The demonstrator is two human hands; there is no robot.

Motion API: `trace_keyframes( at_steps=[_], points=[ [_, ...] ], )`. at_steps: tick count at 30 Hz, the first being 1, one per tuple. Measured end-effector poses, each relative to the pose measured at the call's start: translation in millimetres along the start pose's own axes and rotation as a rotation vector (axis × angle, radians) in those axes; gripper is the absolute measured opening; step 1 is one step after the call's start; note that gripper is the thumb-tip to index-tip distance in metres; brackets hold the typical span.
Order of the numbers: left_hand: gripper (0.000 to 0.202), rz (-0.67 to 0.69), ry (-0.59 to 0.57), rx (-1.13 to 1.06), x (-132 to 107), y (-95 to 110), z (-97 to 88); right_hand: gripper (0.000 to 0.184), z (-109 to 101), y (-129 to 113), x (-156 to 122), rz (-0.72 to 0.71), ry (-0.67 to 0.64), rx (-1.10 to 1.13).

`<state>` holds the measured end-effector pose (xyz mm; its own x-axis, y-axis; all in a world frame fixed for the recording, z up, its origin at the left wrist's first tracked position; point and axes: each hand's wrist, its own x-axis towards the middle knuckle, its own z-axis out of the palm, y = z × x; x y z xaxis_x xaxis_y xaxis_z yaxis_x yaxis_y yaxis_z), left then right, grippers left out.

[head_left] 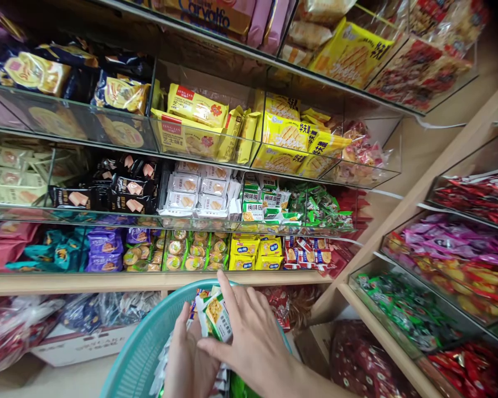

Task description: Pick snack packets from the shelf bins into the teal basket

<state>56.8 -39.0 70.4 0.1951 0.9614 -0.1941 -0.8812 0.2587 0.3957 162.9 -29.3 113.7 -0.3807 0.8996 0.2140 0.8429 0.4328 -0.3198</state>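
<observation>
Observed: left hand (193,356) and right hand (253,331) were over the mouth of a teal basket (135,334). A white-and-green packet (216,316) lay between them, against the right fingers, printed face tilted upward. The right index stretched straight, apart from its thumb, which crossed toward the left palm. The left thumb stood raised; the other left fingers were mostly hidden. I could not tell whether either hand's fingers had clamped on the packet.

Handling, my judgement: a light pinch at the packet's edges would have suited it better than squeezing the middle, as the contents were probably brittle. A cupped left palm would have made a good stop, and staying low over the basket would have kept any slip harmless.

Materials: the basket was round, apparently moulded plastic, with a slotted wall. Inside, below the fingers, silvery-white packets (162,359) showed crinkled film. Just beyond the fingertips ran a pale, smooth wooden shelf edge (87,284); above it, pillow-shaped yellow packets (244,262). Farther beyond, straight-edged clear bins (207,224) held similar green-and-white packs (253,210).
</observation>
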Motion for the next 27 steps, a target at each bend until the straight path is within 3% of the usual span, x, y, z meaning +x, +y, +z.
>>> trace_keyframes(
  at_steps=[6, 12, 15, 21, 27],
  points=[
    [0.05, -0.009, 0.032, 0.006, 2, 4, -0.4, 0.093, -7, 8, 0, -0.061, -0.073, 0.047],
    [0.052, -0.207, 0.052, 0.049, 3, 7, -2.7, 0.087, -35, 23, 8, -0.355, -0.26, 0.109],
    [0.051, -0.244, 0.058, 0.061, 2, 7, -1.5, 0.088, -41, 26, 12, -0.43, -0.309, 0.108],
    [0.051, -0.244, 0.043, 0.089, 6, 5, -9.1, 0.095, -32, 26, 12, -0.404, -0.291, 0.087],
    [0.047, -0.284, -0.128, 0.112, 20, 4, -31.1, 0.106, -24, 34, 14, -0.349, -0.243, 0.04]
  ],
)
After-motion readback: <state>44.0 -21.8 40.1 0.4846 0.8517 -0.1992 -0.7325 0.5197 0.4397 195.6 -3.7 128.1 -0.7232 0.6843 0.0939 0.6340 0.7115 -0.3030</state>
